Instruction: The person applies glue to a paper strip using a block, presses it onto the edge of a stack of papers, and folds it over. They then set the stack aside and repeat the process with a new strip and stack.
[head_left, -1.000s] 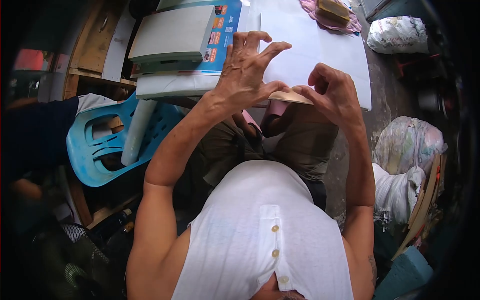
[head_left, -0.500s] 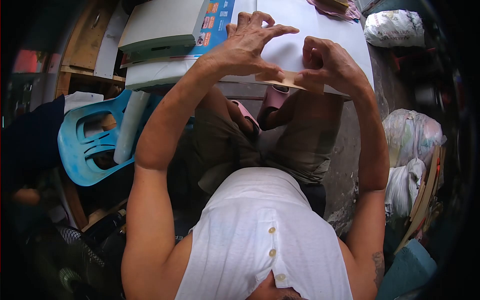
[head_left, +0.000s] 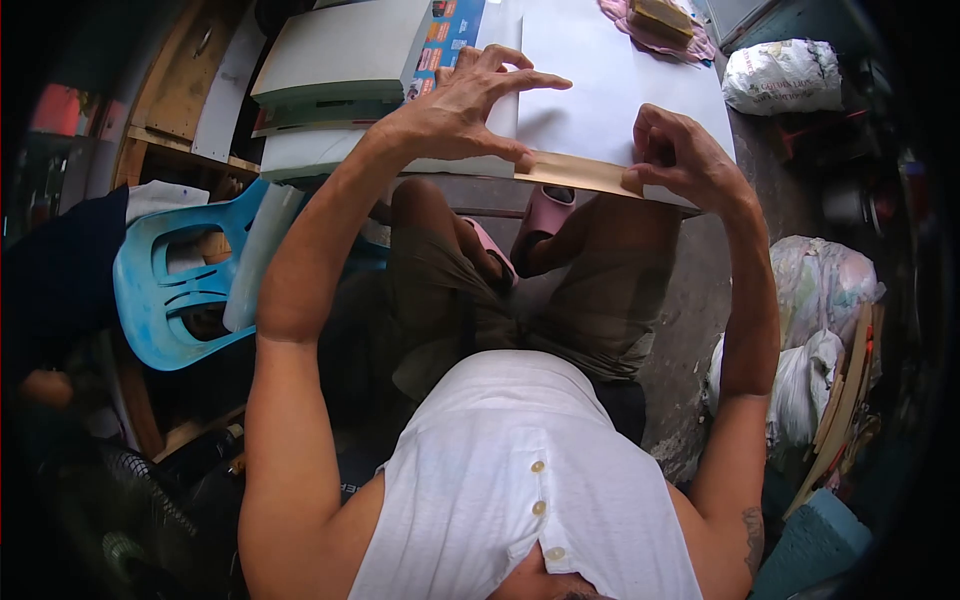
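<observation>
A narrow brown strip (head_left: 580, 172), like paper or tape, lies along the near edge of a large white sheet (head_left: 580, 90) on the table. My left hand (head_left: 470, 105) has its fingers spread above the work, the thumb tip touching the strip's left end. At the other end is my right hand (head_left: 685, 160), fingers curled in and closed, with the thumb at the strip's right end. Whether a fingertip lies under the strip there is hidden.
Stacked white sheets (head_left: 340, 55) stand left of the work, beside a blue printed sheet (head_left: 455, 35). A brown block (head_left: 662, 22) rests on a pink cloth (head_left: 690, 45). A blue plastic chair (head_left: 150, 290) is at the left, with stuffed bags (head_left: 825, 280) at the right.
My thumbs have moved apart along the brown strip, the left one to the left and the right one to the right. More of the strip shows between them. The view has shifted slightly.
</observation>
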